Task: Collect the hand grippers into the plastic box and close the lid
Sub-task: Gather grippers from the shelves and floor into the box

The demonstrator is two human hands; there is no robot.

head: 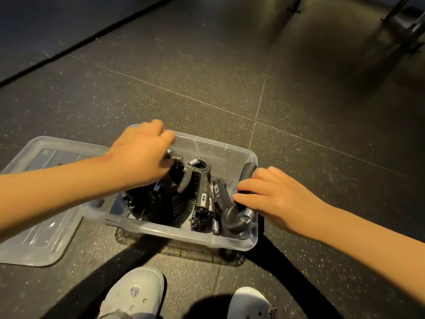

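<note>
Both hands at plastic box: my left hand grips one hand gripper, right hand presses second gripper under its rim, straight-fingered, so lid seats.

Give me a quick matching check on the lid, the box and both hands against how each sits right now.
1. lid
2. plastic box
3. left hand
4. right hand

a. open, holding black hand grippers
b. flat on the floor, left of the box
c. grips a knobbed gripper
d. rests on the curved gripper at the right wall

Pairs: 1-b, 2-a, 3-c, 4-d.
</note>
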